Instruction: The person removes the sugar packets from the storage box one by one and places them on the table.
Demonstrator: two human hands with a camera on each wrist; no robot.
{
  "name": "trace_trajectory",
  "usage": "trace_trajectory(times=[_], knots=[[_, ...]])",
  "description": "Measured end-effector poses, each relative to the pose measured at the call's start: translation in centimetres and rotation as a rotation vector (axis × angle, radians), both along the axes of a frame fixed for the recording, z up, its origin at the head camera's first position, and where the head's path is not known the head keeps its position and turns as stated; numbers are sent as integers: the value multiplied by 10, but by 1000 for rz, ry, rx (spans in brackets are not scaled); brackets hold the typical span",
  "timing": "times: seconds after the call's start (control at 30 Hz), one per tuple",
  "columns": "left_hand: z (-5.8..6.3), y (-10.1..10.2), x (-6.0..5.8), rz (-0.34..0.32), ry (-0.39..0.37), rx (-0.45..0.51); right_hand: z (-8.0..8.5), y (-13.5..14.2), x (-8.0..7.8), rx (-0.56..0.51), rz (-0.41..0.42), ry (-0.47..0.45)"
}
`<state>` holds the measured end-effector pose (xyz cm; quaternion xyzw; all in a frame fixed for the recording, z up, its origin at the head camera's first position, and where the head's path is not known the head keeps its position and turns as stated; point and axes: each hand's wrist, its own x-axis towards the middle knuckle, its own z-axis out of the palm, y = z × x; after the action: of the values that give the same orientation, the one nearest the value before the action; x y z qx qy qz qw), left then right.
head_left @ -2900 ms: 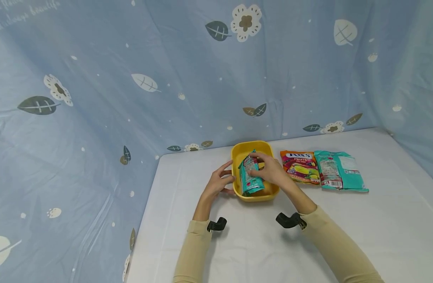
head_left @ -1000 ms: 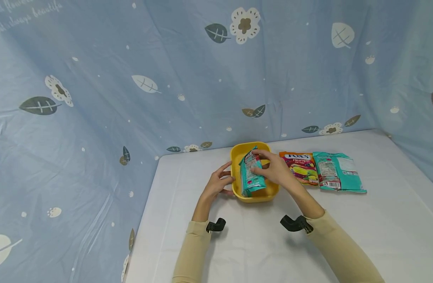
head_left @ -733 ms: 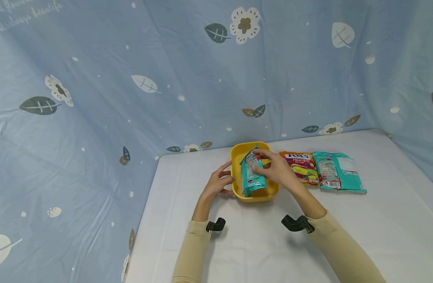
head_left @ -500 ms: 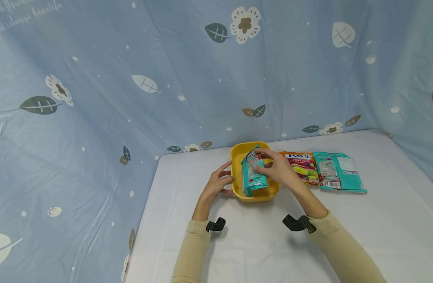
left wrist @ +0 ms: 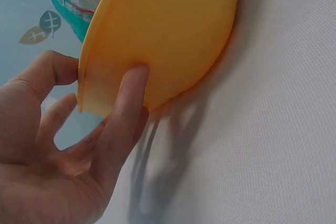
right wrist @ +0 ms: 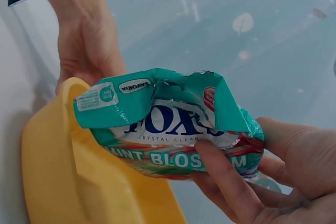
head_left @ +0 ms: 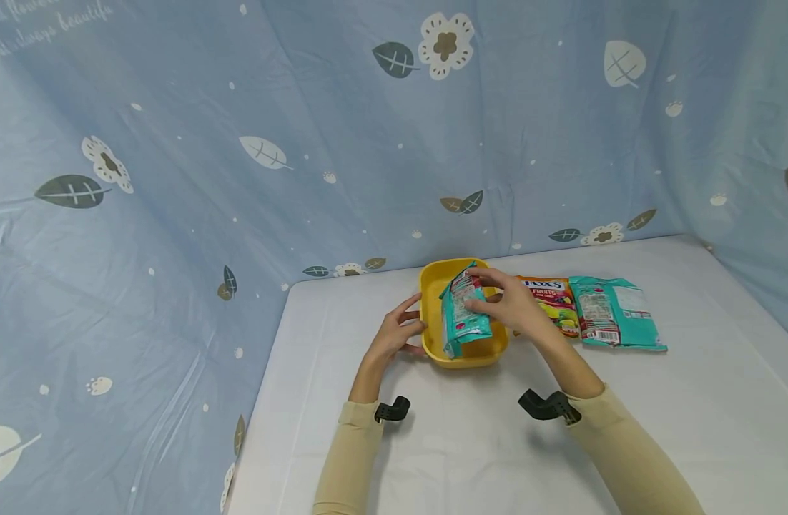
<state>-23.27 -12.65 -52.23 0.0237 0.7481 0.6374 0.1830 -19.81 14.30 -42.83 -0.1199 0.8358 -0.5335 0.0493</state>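
Note:
A yellow plastic tub [head_left: 466, 363] stands near the back of the table. My left hand [head_left: 390, 336] has spread fingers resting against its left outer wall; in the left wrist view, fingertips touch the wall and rim of the tub [left wrist: 168, 24]. My right hand [head_left: 515, 304] grips the side edge of a teal candy bag [head_left: 465, 307], tilted over the tub's inside. The right wrist view shows the bag [right wrist: 178, 140] reading FOX'S and Mint Blossom, its top flap folded, with fingers across its front.
An orange FOX'S Fruits bag [head_left: 551, 304] lies flat right of the tub, partly behind my right hand. Beside it is a second teal bag [head_left: 632, 315], back side up. A blue patterned curtain [head_left: 394, 179] hangs behind the white table [head_left: 458, 443].
My right hand has shifted right and raised the upper part of the teal bag, which tilts more. The left hand and tub stay in place.

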Motion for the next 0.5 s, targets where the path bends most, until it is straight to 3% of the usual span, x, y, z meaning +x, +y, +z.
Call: trace_trajectory(times=[0.5], knots=[[1, 1, 1, 0, -7, 1, 1, 10, 4, -88, 19, -67]])
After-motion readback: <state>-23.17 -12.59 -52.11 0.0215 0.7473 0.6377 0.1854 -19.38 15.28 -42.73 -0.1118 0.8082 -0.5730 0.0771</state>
